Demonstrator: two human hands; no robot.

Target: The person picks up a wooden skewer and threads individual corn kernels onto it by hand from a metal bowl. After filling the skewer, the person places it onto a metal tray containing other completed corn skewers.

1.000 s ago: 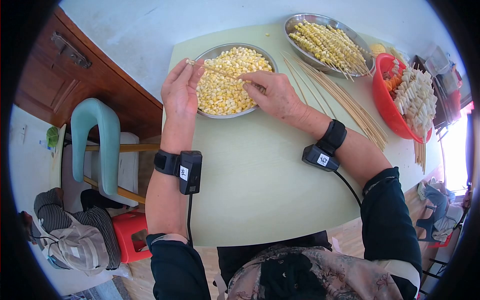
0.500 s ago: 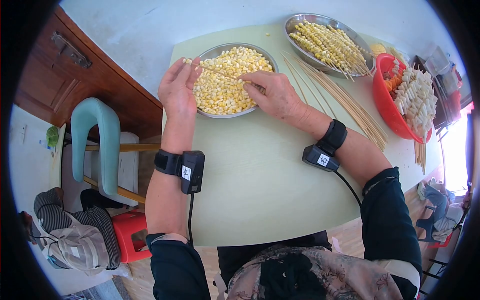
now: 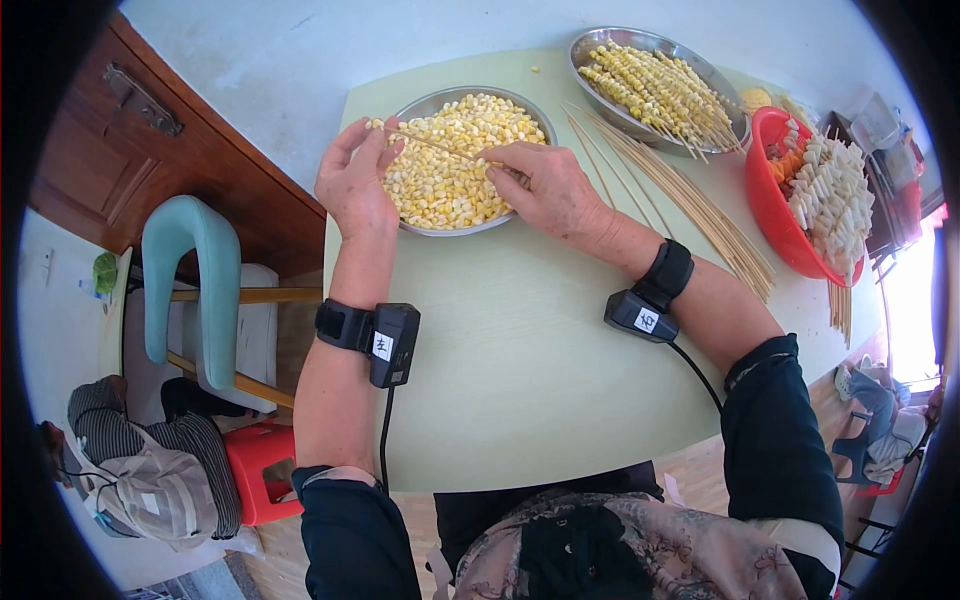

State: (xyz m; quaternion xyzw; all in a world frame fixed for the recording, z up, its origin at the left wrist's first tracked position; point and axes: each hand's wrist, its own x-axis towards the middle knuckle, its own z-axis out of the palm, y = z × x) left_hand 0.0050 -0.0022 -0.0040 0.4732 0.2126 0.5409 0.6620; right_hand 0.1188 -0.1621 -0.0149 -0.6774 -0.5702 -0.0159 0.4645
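Pale-green surface [image 3: 540, 350]; my right hand [image 3: 562, 195] pinches a thin wooden skewer [image 3: 432, 143], left hand [image 3: 355, 192] half-curled by a yellow corn kernel [image 3: 376, 124], grip unclear. Light, straight pressure's best imo.

Left wrist [image 3: 369, 236] slightly farther right

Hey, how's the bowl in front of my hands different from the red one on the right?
The metal bowl is silvery; the red bowl is, well, red. The metal bowl holds loose yellow corn kernels, while the red bowl holds white and orange pieces on sticks. Both are full of food.
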